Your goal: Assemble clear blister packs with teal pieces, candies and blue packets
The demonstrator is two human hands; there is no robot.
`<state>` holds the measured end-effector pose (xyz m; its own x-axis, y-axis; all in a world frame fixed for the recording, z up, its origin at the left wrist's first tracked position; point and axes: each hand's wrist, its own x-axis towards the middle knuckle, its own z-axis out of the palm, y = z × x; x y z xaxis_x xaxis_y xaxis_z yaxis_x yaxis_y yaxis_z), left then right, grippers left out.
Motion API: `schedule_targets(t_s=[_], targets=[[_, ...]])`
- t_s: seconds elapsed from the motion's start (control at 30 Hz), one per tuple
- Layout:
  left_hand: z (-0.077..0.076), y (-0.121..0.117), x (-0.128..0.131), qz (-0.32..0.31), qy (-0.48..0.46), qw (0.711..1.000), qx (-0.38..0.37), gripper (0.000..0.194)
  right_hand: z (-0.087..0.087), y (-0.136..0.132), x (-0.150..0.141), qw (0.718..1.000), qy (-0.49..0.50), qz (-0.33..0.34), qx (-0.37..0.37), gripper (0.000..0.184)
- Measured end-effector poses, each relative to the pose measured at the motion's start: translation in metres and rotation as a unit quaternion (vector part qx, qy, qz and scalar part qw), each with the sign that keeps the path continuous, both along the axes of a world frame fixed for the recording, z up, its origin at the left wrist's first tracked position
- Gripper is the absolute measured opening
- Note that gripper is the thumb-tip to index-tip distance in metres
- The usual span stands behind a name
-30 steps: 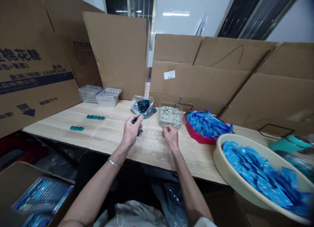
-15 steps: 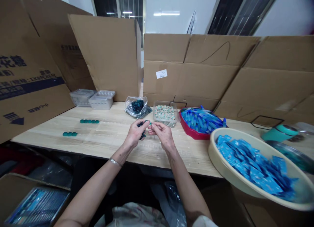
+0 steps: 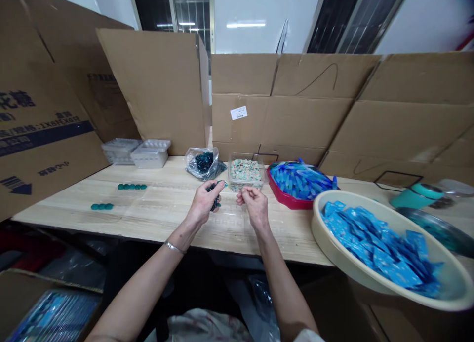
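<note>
My left hand (image 3: 203, 202) is closed around several small dark teal pieces (image 3: 216, 202), with a brighter green bit (image 3: 224, 183) showing at its thumb tip. To its right, my right hand (image 3: 255, 204) is pinched; whatever its fingertips hold is too small to make out. Just beyond the right fingertips stands a clear plastic box (image 3: 233, 188) full of small pale round pieces (image 3: 246, 170). Behind my left hand lies an open clear bag (image 3: 189, 160) of dark teal pieces (image 3: 204, 161). Two rows of green discs, a far row (image 3: 132, 187) and a near row (image 3: 102, 207), lie on the left.
A red tray (image 3: 287, 198) of blue sticks stands at the right, beside a cream basin (image 3: 320, 218) of blue packets. Clear plastic trays (image 3: 150, 154) sit at the back left. Cardboard panels (image 3: 289, 125) wall the wooden table (image 3: 148, 213). A teal bottle (image 3: 416, 196) lies far right.
My right hand came from beside the clear box to my left hand's fingertips, then drew apart to the right again. My left hand keeps its dark teal pieces. The view has turned slightly right.
</note>
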<state>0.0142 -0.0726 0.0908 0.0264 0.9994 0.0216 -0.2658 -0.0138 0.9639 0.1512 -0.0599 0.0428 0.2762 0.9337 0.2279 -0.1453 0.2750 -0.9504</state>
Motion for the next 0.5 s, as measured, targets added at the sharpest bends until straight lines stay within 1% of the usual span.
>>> schedule_targets(t_s=[0.07, 0.1, 0.17, 0.23, 0.3, 0.33, 0.37, 0.4, 0.47, 0.5], targets=[[0.001, -0.001, -0.001, -0.023, -0.002, 1.000, -0.011, 0.039, 0.009, -0.013, 0.011, 0.999, 0.023, 0.024, 0.023, 0.026], [0.002, -0.002, -0.001, -0.038, -0.002, 0.999, -0.017, 0.039, 0.014, -0.020, 0.020, 0.999, 0.025, 0.020, 0.032, 0.027], [0.001, -0.007, -0.002, -0.066, 0.002, 0.997, -0.031, 0.039, 0.027, -0.033, 0.048, 0.999, 0.010, -0.015, 0.047, 0.026], [0.000, -0.011, -0.002, -0.063, 0.015, 0.997, -0.052, 0.039, 0.039, -0.039, 0.092, 0.995, -0.021, -0.076, 0.056, 0.027], [-0.002, -0.009, -0.002, -0.066, 0.016, 0.995, -0.074, 0.040, 0.051, -0.041, 0.155, 0.983, -0.064, -0.163, 0.063, 0.028], [-0.003, -0.007, -0.001, -0.069, 0.017, 0.993, -0.090, 0.040, 0.057, -0.043, 0.191, 0.970, -0.090, -0.217, 0.066, 0.029], [-0.004, -0.005, 0.000, -0.074, 0.020, 0.992, -0.101, 0.041, 0.063, -0.045, 0.229, 0.951, -0.124, -0.276, 0.069, 0.029], [-0.004, -0.003, 0.002, -0.077, 0.028, 0.990, -0.112, 0.040, 0.068, -0.049, 0.266, 0.924, -0.168, -0.337, 0.066, 0.028], [-0.002, -0.002, 0.006, -0.072, 0.056, 0.989, -0.119, 0.039, 0.079, -0.059, 0.330, 0.845, -0.267, -0.462, 0.035, 0.027], [-0.001, -0.003, 0.008, -0.068, 0.071, 0.988, -0.119, 0.038, 0.083, -0.065, 0.355, 0.828, -0.286, -0.482, 0.030, 0.024]])
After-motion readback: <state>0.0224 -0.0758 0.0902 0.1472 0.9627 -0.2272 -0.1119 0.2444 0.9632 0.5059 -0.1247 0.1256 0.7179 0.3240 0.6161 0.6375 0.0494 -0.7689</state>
